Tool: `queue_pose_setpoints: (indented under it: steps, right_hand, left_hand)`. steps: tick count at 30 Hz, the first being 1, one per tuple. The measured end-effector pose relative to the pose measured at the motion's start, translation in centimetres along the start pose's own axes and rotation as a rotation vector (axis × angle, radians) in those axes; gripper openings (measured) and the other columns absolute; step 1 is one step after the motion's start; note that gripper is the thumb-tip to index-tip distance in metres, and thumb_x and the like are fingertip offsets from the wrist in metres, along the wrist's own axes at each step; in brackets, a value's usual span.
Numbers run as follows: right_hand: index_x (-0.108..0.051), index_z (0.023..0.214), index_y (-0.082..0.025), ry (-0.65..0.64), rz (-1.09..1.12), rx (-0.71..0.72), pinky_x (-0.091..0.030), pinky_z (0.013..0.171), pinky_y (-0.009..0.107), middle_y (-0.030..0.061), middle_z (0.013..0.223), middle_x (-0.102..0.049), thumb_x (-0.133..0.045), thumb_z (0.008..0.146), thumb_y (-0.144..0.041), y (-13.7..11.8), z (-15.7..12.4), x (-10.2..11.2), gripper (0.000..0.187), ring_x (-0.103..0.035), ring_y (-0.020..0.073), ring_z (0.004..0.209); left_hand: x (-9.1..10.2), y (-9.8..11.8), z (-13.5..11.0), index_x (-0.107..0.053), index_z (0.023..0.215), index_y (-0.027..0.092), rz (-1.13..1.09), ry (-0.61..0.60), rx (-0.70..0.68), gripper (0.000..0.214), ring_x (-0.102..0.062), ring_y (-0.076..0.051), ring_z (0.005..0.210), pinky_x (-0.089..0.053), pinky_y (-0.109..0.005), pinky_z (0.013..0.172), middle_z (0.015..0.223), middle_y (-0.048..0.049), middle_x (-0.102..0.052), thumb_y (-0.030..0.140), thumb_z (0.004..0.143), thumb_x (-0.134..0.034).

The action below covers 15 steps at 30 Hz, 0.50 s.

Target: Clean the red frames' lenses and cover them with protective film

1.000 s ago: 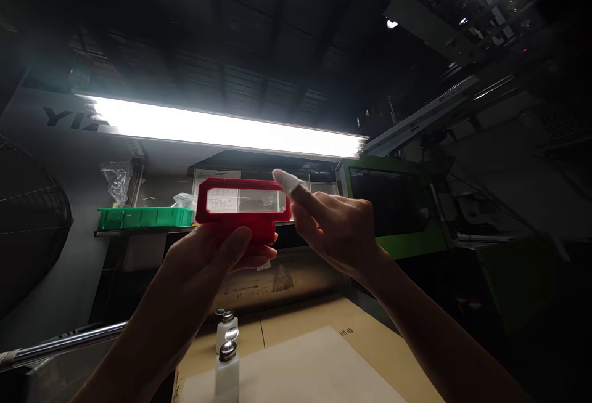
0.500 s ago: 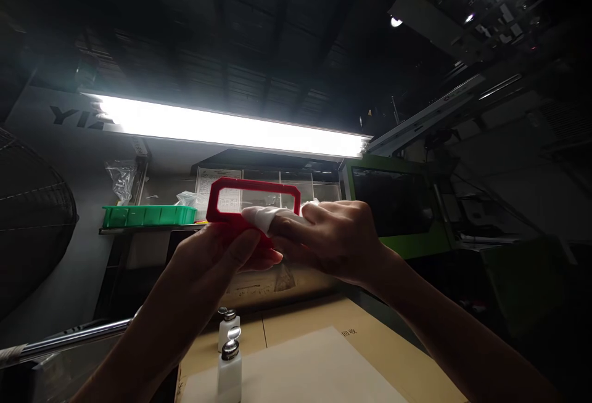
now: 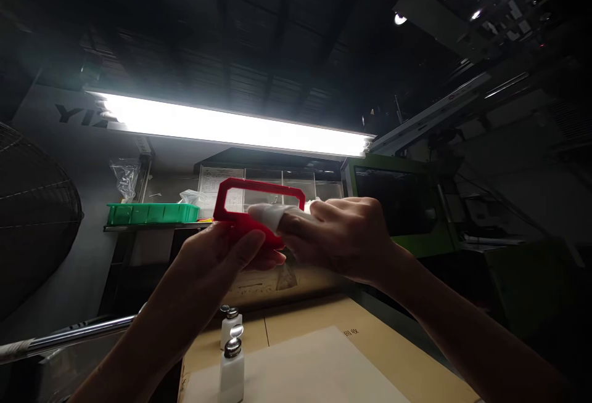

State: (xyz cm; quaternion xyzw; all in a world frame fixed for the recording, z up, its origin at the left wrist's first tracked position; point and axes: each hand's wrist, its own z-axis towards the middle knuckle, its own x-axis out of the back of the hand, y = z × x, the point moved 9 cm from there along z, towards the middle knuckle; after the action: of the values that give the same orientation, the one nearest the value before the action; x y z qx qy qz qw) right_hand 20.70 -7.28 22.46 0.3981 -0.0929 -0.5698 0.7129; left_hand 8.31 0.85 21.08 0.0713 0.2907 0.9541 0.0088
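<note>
We hold a red frame (image 3: 266, 187) up in front of us, well above the bench (image 3: 317, 312) and below the bright tube lamp (image 3: 240, 126). Our left hand (image 3: 208, 261) grips it by its lower part, the thumb pressed on the near side and the other fingers beneath. The frame's oblong opening faces us, and part of the far shelf area shows through it.

Our right hand (image 3: 349, 230) is curled and clutching a white cloth (image 3: 268, 215), which wraps one outstretched finger and lies across the frame's lower bar (how its other fingertips sit, we cannot tell, as the hand itself hides them).

Below, two white bottles with metal tops stand upright on the bench, a near bottle (image 3: 232, 378) and a far bottle (image 3: 230, 330), both with the small caps tipped up. A pale sheet (image 3: 319, 366) covers the near part of the bench to their right. At far left we see a green bin (image 3: 150, 214) on a shelf, and to the right a green machine (image 3: 419, 244).
</note>
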Motion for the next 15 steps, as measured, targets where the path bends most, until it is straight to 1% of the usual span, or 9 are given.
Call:
queue_pose_setpoints:
  steps: [3,6,8,11,13,15]
  right_hand:
    - [-0.064,0.11,-0.043,-0.062,-0.012,0.035,-0.018,0.043,0.022,-0.0057,0.049,-0.041,-0.044,0.092,-0.045,-0.4,0.1,-0.5,0.027,-0.026,0.0066,0.044]
    - [-0.064,0.111,-0.044,-0.061,-0.04,0.049,-0.018,0.043,0.022,-0.0059,0.049,-0.042,-0.044,0.091,-0.05,-0.2,0.3,-0.8,0.029,-0.027,0.0058,0.043]
    - [-0.064,0.113,-0.042,-0.043,-0.061,0.03,-0.018,0.042,0.021,-0.0066,0.047,-0.041,-0.043,0.092,-0.049,0.2,0.5,-0.9,0.03,-0.027,0.0052,0.041]
    - [-0.062,0.118,-0.036,-0.04,-0.077,-0.036,-0.017,0.04,0.021,-0.0078,0.042,-0.037,-0.04,0.095,-0.039,1.3,0.7,-1.0,0.032,-0.025,0.0049,0.038]
    - [-0.061,0.12,-0.033,-0.038,-0.072,-0.061,-0.017,0.039,0.021,-0.0079,0.041,-0.035,-0.038,0.096,-0.034,1.7,0.7,-0.8,0.034,-0.025,0.0048,0.036]
    - [-0.063,0.118,-0.032,-0.014,-0.069,-0.055,-0.017,0.039,0.021,-0.0075,0.042,-0.035,-0.037,0.096,-0.034,1.6,0.6,-0.3,0.034,-0.025,0.0049,0.036]
  left_hand:
    - [-0.4,0.2,-0.1,-0.069,0.083,0.022,-0.019,-0.035,-0.005,0.011,-0.071,-0.012,0.068,-0.056,-0.016,0.063,0.072,0.0032,-0.075,0.031,0.079,-0.063]
    - [-0.8,0.4,-0.3,-0.07,0.083,0.02,-0.026,-0.047,-0.007,0.011,-0.071,-0.013,0.068,-0.056,-0.017,0.065,0.074,0.0019,-0.076,0.029,0.079,-0.064]
    - [-0.8,0.4,-0.3,-0.069,0.085,0.019,-0.022,-0.028,0.003,0.013,-0.071,-0.013,0.068,-0.057,-0.018,0.065,0.074,0.0011,-0.076,0.029,0.079,-0.063]
    - [-0.7,0.2,-0.3,-0.068,0.086,0.018,-0.032,-0.005,0.036,0.014,-0.072,-0.014,0.066,-0.056,-0.017,0.063,0.07,0.0007,-0.076,0.029,0.079,-0.063]
    - [-0.8,0.1,-0.3,-0.068,0.086,0.018,-0.045,-0.028,0.04,0.015,-0.072,-0.014,0.066,-0.056,-0.017,0.063,0.07,0.0002,-0.076,0.031,0.079,-0.064]
    - [-0.9,0.1,-0.1,-0.068,0.086,0.018,-0.043,-0.047,0.031,0.016,-0.072,-0.014,0.066,-0.056,-0.017,0.063,0.07,-0.0001,-0.076,0.032,0.079,-0.065]
